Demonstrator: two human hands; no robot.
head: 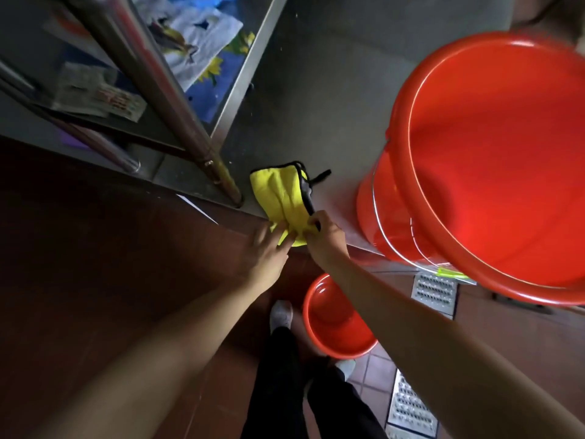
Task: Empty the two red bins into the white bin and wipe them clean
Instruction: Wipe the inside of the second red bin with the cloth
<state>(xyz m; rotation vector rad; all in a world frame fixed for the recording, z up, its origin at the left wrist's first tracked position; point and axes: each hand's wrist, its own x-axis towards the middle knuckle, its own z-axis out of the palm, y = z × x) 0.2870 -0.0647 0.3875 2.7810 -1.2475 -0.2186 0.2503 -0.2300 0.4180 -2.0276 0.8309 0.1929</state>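
On the grey counter (316, 90) lies a yellow cloth (280, 193) with a dark edge and a small black loop. It sits right at the front edge of the counter, and its near end hangs a little over that edge. Both of the person's hands meet at that near end. The left hand (269, 251) has its fingers out fairly straight and they touch the cloth from the left. The right hand (323, 237) has its fingers curled, and it pinches the cloth's near corner by the dark edge.

Just to the right of the cloth stands a big red bin (493, 172) on the same counter. It looks tipped a bit, so its wide mouth shows. Nothing can be seen inside it. A thin metal handle (384, 236) hangs down its side, with a bright green grip (451, 274) near the bottom.

Down on the brown tiled floor (376, 369) sits a second red bin (335, 321), much lower than the first. It is below the right arm and beside the person's grey shoe (281, 313). Black trousers (278, 384) cover the legs. A metal drain grate (435, 291) lies in the floor near that bin.

Up on the left is a metal shelf (152, 122) with shiny poles, and some papers and packets rest on it.
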